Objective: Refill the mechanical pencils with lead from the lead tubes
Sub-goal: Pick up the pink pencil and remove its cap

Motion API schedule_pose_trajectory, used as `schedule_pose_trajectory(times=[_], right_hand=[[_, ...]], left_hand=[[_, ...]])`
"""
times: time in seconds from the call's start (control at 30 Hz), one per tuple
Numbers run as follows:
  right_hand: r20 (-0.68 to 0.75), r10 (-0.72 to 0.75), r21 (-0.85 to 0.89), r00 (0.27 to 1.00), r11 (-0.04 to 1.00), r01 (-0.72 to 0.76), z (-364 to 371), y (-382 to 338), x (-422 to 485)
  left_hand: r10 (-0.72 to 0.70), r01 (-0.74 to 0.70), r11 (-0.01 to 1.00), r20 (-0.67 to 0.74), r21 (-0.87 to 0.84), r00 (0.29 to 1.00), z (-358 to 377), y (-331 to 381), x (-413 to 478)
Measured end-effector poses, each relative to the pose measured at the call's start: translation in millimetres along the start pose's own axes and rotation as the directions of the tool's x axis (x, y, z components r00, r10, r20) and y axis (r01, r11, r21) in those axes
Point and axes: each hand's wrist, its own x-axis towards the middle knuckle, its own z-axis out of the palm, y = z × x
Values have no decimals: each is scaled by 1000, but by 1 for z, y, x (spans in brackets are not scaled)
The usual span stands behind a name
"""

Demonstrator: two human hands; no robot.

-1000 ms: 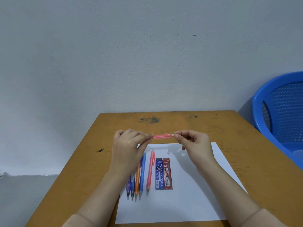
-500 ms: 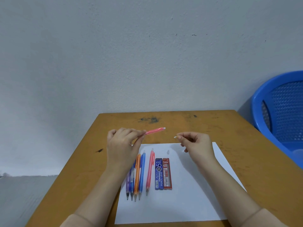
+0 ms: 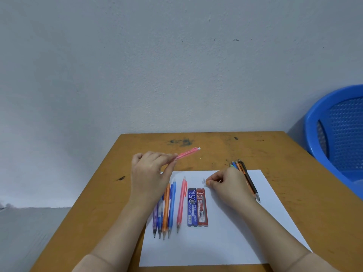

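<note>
Head view, the only one. Your left hand (image 3: 149,171) is closed around a pink mechanical pencil (image 3: 187,153), held above the bench (image 3: 294,193) with its white-tipped rear end angled up and to the right. Your right hand (image 3: 227,183) is down on the white paper sheet (image 3: 225,242), fingertips pinched together just beside a small clear cap (image 3: 203,181). Whether they hold anything I cannot tell; too small to resolve.

On the sheet, left to right: a row of four pencils (image 3: 165,211) (purple, blue, orange, blue), a second pink pencil (image 3: 181,203) slightly apart, then the blue lead tube (image 3: 192,207) and the red lead tube (image 3: 202,207) touching side by side. A further bundle of pencils (image 3: 245,177) lies behind your right hand, partly hidden.

Judgement: the step in hand is opening the pink pencil's rear end so lead can go in.

Notes for doing it well:
- Set small removed parts together on the paper, clear of the lead tubes, so nothing rolls off the bench.
- Keep the pencil's open end tilted upward, as now, so the barrel accepts lead by gravity.
- Take one tube only, and open it low over the paper; loose leads likely snap if dropped or pinched hard.
- Feed a few leads, not many; overfilling probably jams the mechanism.
- Recap before setting the pencil aside, separate from the unfilled row.
</note>
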Motion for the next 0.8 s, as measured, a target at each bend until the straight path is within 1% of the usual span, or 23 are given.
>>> schedule_pose_trajectory(times=[0.37,0.57,0.63,0.7,0.77,0.8], right_hand=[[-29,2,-58,1000,998,-4,6,0,3],[-11,7,-2,1000,1000,-7,4,1,4],[-25,6,45,1000,999,-4,1,1,4],[-60,13,148,998,989,-4,-3,1,3],[-116,-1,318,993,947,38,-5,0,3],[-142,-11,420,990,905,70,-6,-2,2]], left_hand=[[8,-8,1000,3,-5,1000,2,-1,-1],[11,-11,1000,8,-15,1000,2,1,-2],[1,0,1000,8,-27,1000,1,3,-2],[-12,12,998,2,-55,1000,0,5,-1],[-31,30,995,-8,-100,999,-1,9,-1],[-44,41,991,-14,-126,999,-2,12,-1]])
